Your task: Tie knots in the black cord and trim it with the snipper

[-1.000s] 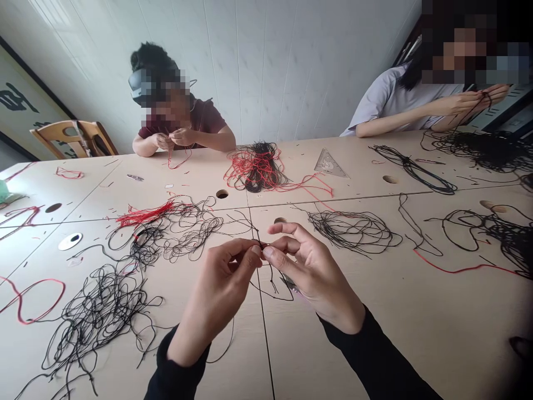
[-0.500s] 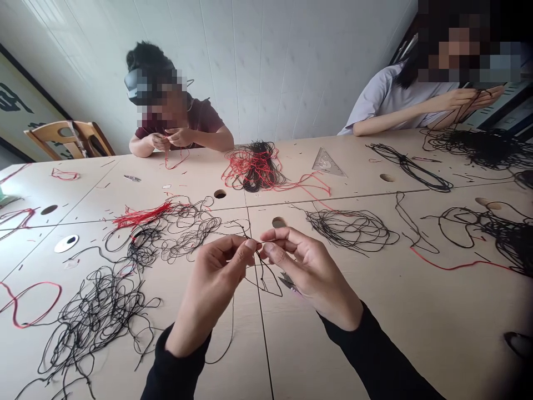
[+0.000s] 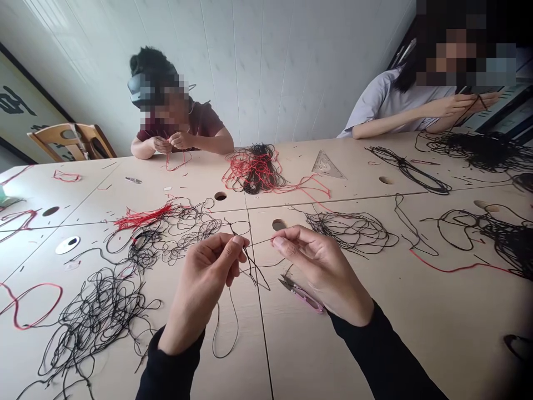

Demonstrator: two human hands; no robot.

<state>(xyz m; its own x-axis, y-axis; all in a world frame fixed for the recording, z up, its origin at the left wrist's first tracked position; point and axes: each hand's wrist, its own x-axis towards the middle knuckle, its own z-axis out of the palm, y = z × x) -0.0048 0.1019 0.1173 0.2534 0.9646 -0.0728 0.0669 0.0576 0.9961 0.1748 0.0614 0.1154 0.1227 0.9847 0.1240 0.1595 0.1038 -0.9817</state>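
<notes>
Between my two hands a thin black cord (image 3: 261,242) is stretched above the table. My left hand (image 3: 210,278) pinches it between thumb and forefinger, with black loops and loose ends hanging below the fingers. My right hand (image 3: 318,266) pinches the other end; a small reddish bit shows at its fingertips. Under the right hand lies a pair of thread snips (image 3: 303,295) with pinkish handles. A tangle of black cord (image 3: 100,316) spreads on the table left of my left hand, and a black coil (image 3: 353,229) lies beyond my right.
Across the table (image 3: 375,344) two people work cords with their hands. Between them lie a red and black cord heap (image 3: 258,166) and a set square (image 3: 328,165). A red cord bundle (image 3: 144,218) lies left; black cord piles (image 3: 487,150) lie right. The tabletop has round holes.
My hands have moved apart, drawing the cord out between them. The snips show more fully now. The looped cord still hangs from my left hand.
</notes>
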